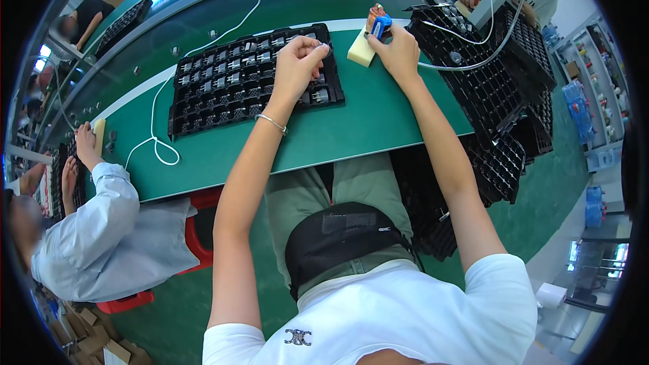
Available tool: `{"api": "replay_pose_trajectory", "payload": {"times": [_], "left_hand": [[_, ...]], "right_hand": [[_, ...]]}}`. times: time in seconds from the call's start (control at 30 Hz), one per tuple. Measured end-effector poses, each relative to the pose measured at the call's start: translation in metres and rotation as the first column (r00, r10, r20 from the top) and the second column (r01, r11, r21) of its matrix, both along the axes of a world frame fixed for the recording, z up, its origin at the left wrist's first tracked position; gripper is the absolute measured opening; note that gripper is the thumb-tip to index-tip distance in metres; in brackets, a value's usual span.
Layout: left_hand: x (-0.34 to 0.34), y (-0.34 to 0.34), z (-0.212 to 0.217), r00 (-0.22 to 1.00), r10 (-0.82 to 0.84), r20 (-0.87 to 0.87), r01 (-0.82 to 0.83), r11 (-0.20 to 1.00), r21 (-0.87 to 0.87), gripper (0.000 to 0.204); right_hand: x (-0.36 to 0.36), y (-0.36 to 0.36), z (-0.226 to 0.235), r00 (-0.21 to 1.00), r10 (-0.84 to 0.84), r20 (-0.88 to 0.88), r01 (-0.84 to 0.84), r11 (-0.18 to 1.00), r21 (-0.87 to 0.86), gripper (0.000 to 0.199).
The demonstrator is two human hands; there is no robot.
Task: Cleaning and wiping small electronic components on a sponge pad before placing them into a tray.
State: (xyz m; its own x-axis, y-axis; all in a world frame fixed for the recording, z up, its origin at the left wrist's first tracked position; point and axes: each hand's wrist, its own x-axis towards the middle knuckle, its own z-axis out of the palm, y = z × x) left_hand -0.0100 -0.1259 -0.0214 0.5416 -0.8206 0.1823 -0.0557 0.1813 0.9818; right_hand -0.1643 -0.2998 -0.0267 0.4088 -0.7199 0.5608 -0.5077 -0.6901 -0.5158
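My left hand (297,66) is over the right end of a black compartment tray (220,109), its thumb and fingers pinched together. Whatever is in that pinch, if anything, is too small to make out. Small grey-and-black parts with metal prongs (233,65) sit in rows in the tray; its nearer rows look mostly bare. My right hand (397,53) grips a small blue object with an orange-brown top (380,25), held upright. It is just above or against a pale yellow foam block (361,51), and I cannot tell whether they touch.
Stacked black trays (466,61) lean at the table's right, with more below the edge. A white cable (157,105) loops beside my tray. Loose small parts dot the green belt (155,44) beyond. A co-worker in a light blue shirt (101,223) sits at the left.
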Motion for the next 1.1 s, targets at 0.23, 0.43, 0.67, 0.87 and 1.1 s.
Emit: {"api": "replay_pose_trajectory", "payload": {"times": [0.23, 0.43, 0.67, 0.87, 1.1], "left_hand": [[0.004, 0.001, -0.002, 1.000, 0.006, -0.004, -0.006, 1.000, -0.003, 0.018], [0.006, -0.001, 0.000, 1.000, 0.013, -0.011, -0.013, 1.000, 0.001, 0.017], [0.006, 0.003, -0.003, 0.999, -0.016, -0.034, 0.016, 1.000, 0.004, 0.017], [-0.001, 0.000, 0.001, 0.999, -0.018, -0.034, 0.019, 1.000, 0.010, 0.017], [0.000, -0.001, 0.001, 1.000, -0.022, -0.023, 0.022, 1.000, 0.017, 0.016]], "right_hand": [[-0.002, -0.001, -0.010, 0.995, 0.021, 0.102, -0.027, 0.998, 0.061, 0.036], [-0.006, -0.021, -0.009, 0.677, 0.105, 0.729, -0.325, 0.931, 0.168, 0.030], [-0.023, -0.035, 0.006, 0.582, -0.144, 0.800, -0.367, 0.832, 0.416, 0.024], [-0.087, -0.118, 0.066, 0.956, -0.098, 0.277, 0.109, 0.994, -0.026, 0.035], [-0.132, -0.182, 0.101, 0.819, -0.467, -0.334, 0.430, 0.884, -0.181, 0.050]]}}
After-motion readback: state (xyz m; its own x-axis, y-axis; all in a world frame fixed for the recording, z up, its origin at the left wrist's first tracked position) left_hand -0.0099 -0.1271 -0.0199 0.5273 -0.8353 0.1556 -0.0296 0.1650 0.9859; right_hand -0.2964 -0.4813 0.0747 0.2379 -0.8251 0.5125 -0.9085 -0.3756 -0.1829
